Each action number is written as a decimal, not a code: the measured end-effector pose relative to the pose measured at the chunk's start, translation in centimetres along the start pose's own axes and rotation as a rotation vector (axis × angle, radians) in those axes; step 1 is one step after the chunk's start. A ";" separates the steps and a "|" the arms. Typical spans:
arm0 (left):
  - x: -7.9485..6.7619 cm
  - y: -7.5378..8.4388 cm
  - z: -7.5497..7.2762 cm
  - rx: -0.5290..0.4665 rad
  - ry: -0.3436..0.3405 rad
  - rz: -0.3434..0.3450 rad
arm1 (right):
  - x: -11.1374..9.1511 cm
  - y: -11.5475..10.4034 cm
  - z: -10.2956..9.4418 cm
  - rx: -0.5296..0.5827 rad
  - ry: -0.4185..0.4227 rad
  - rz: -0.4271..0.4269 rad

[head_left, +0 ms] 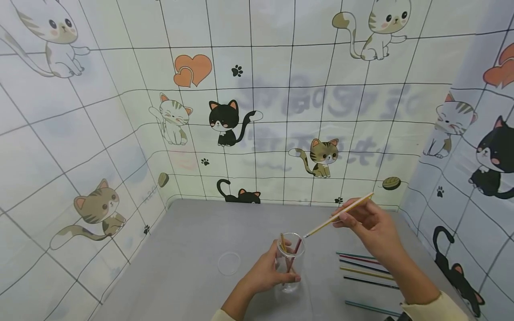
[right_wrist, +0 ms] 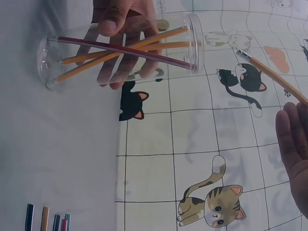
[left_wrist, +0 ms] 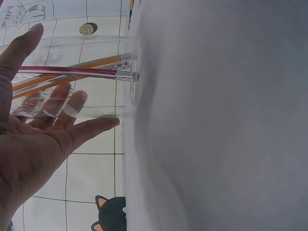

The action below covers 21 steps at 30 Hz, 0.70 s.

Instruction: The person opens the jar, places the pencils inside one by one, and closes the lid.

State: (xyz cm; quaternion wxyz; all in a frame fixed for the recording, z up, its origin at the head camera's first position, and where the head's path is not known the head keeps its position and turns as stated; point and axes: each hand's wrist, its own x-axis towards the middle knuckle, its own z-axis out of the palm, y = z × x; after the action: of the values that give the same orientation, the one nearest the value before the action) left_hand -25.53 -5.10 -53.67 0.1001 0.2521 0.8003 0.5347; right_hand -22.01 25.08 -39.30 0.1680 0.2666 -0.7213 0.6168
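My left hand [head_left: 263,273] grips a clear glass jar [head_left: 291,287] on the table, thumb on one side and fingers round the other. Inside the jar lean a red pencil [right_wrist: 96,46] and two orange-yellow pencils [right_wrist: 86,70], their eraser ends at the bottom in the left wrist view. My right hand [head_left: 375,229] pinches another yellow pencil [head_left: 321,226] between thumb and fingers. It slants, with its metal-capped eraser end down beside the jar's rim [right_wrist: 196,43]. In the right wrist view that end is apart from the rim.
Several pencils lie in a row on the right of the grey table [head_left: 192,249], among them a yellow one [head_left: 366,273] and a teal one [head_left: 369,306] nearer me. A clear round lid [head_left: 229,253] lies left of the jar. Cat-printed cloth [head_left: 269,102] walls the table's back and sides.
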 end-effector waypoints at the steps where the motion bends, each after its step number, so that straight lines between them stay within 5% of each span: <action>1: 0.0 -0.1 0.0 0.000 -0.001 0.002 | 0.1 0.0 0.1 -0.009 -0.002 0.001; 21: 0.0 0.0 -0.1 0.023 0.005 0.010 | 1.2 -0.3 1.9 -0.114 -0.043 0.008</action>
State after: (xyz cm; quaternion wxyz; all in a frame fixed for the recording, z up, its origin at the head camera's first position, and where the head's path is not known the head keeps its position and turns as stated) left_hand -25.58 -5.14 -53.66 0.0925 0.2558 0.8055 0.5265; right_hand -22.61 22.94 -38.79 0.1647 0.2670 -0.7597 0.5696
